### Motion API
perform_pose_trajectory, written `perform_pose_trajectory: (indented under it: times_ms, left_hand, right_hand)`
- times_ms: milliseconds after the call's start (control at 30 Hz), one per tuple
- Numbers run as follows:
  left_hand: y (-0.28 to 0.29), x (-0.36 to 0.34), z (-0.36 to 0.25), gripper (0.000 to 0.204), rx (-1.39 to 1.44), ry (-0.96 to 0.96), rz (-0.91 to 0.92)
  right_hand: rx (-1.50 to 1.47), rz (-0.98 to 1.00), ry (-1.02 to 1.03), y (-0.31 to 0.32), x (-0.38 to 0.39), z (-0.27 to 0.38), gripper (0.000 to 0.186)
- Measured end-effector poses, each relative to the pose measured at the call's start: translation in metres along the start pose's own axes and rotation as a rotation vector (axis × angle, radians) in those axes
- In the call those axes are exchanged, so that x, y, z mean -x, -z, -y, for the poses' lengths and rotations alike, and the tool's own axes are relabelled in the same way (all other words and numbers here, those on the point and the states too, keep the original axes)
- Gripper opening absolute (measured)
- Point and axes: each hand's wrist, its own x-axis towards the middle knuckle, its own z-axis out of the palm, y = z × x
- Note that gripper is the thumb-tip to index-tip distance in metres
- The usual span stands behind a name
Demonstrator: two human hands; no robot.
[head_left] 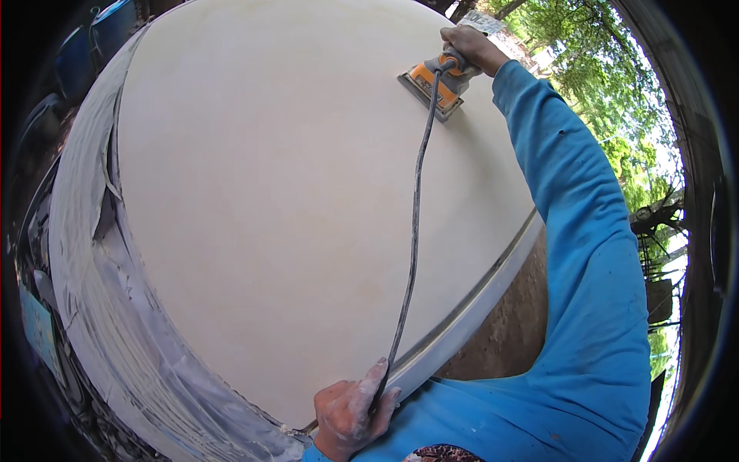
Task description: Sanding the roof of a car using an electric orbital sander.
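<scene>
Head view: shows broad off-white panel (269, 192), wrinkled sheeting (92, 254) along left side. Has orange-grey sander (449, 91) at panel's far right, clamped in right hand (471, 46); well apart, has dusty left hand (346, 417) closed on dark cord (416, 200).

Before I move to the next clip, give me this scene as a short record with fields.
Right hand: gripping an orange and grey electric sander
Left hand: holding the sander's dark power cord
Work surface: broad, pale, smooth panel
Sander position: far right part of the panel
Left of panel: wrinkled pale sheeting
Clothing: blue long sleeves
Background right: green foliage
</scene>
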Motion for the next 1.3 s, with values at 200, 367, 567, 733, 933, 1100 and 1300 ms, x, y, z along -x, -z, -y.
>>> perform_pose_trajectory:
  times_ms: [200,367,567,733,933,1100,1300]
  left_hand:
    - [-0.002,0.001,0.001,0.056,0.027,-0.011,-0.025]
    - [-0.001,0.002,0.001,0.054,0.053,-0.01,-0.008]
    - [-0.003,0.001,0.0,0.051,0.07,-0.03,-0.029]
    - [0.0,0.002,-0.004,0.05,0.054,-0.01,-0.024]
    - [0.002,0.002,-0.002,0.049,0.073,-0.004,-0.029]
    - [0.002,0.005,-0.001,0.049,0.08,0.034,0.004]
    - [0.0,0.004,0.001,0.053,0.09,-0.004,-0.03]
  right_hand:
    - [0.134,0.01,0.235,0.004,-0.015,-0.002,0.033]
    - [0.262,0.092,0.396,0.001,-0.002,0.028,0.018]
    - [0.392,0.019,0.874,-0.011,-0.009,0.061,0.016]
    - [0.289,0.07,0.901,-0.021,-0.035,0.084,0.012]
    - [0.41,-0.048,1.272,-0.032,-0.06,0.116,0.005]
    - [0.228,-0.003,1.178,-0.035,-0.081,0.118,0.021]
    - [0.048,0.203,0.79,-0.015,-0.062,0.069,0.014]
